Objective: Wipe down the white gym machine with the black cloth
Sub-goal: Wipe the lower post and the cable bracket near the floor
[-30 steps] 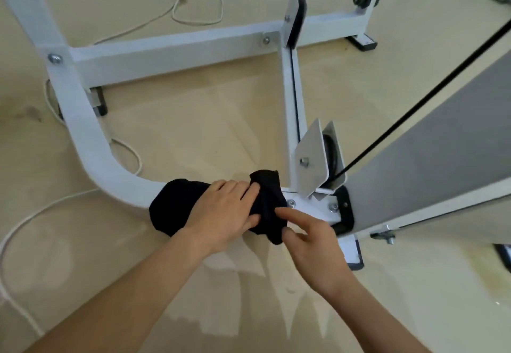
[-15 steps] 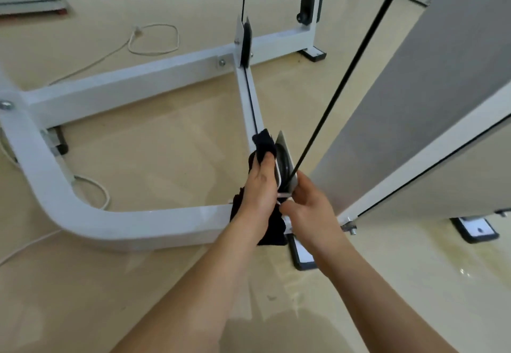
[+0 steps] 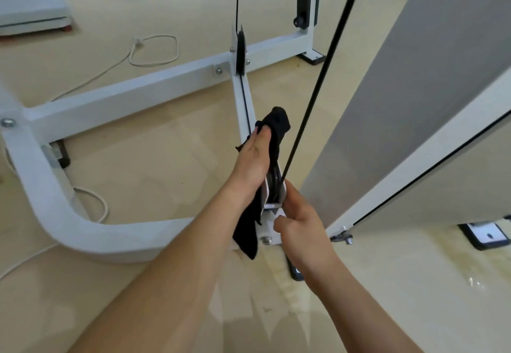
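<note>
Pale glossy floor tiles [image 3: 154, 164] run across the room, with a white cord [image 3: 154, 48] looped on them further off. Over them sprawls the white gym machine [image 3: 132, 90]: square painted tubes bolted into a low base, one rounded corner on the left, and a narrow centre rail [image 3: 241, 104] running away from the person. A broad grey panel [image 3: 414, 90] leans in from the right. A black cable [image 3: 318, 90] slants down into a small pulley bracket [image 3: 272, 189] at the near end of that rail.

The black cloth [image 3: 278, 123] is right there, pressed against the left side of the bracket. One bunched end pokes up past the left hand [image 3: 253, 159] and a long tail hangs down beside the wrist. The fingers [image 3: 262, 134] of that hand are curled round the cloth and clamp it to the metal. The right hand [image 3: 298, 220] has its fingers wrapped round the foot of the bracket, apparently to steady it.

I'd judge the cloth to be light, limp and thin enough to fold into the slots around the pulley. It is best taken as a wad in the palm, so the loose tail does not snag on the cable. It looks plain, matte and wrinkled, with no print that I can make out.
</note>
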The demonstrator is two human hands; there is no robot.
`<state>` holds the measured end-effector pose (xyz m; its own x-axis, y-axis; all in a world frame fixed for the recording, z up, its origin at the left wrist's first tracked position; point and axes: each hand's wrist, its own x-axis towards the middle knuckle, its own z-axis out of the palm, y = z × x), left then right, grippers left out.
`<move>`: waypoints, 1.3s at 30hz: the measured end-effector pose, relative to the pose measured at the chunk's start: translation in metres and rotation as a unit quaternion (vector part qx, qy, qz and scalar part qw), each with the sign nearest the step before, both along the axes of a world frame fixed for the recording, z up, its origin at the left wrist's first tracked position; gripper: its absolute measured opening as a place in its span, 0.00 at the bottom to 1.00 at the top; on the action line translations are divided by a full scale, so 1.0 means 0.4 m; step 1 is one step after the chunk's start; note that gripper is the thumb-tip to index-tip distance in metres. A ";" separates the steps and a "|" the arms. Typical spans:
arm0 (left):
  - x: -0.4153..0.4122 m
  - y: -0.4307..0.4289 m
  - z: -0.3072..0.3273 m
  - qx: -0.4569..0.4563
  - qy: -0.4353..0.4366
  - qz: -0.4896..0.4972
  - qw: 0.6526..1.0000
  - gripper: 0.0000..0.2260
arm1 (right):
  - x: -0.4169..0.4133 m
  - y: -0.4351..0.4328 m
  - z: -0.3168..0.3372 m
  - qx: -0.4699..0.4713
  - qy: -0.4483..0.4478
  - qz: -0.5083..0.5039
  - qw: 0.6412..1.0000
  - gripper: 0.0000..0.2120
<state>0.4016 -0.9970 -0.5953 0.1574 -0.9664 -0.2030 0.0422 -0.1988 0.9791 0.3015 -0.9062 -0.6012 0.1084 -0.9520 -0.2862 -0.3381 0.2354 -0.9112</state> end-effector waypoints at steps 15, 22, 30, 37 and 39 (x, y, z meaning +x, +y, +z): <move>0.051 -0.078 -0.057 0.150 0.022 -0.045 0.987 0.12 | -0.006 0.016 0.030 0.064 -0.082 -0.009 0.995 0.34; 0.021 -0.134 0.153 0.076 -0.129 -0.273 0.950 0.14 | 0.024 0.028 0.075 -0.006 -0.078 -0.092 0.993 0.47; 0.095 -0.100 0.080 -0.075 -0.118 -0.023 0.990 0.05 | 0.016 -0.100 0.114 0.046 -0.100 -0.096 0.989 0.13; 0.088 0.106 -0.092 -0.047 -0.022 -0.112 0.992 0.19 | 0.048 -0.122 0.097 0.103 -0.104 -0.128 0.981 0.24; 0.073 0.053 -0.069 -0.063 -0.038 -0.138 0.988 0.17 | 0.046 -0.098 0.103 0.105 -0.093 -0.119 0.983 0.24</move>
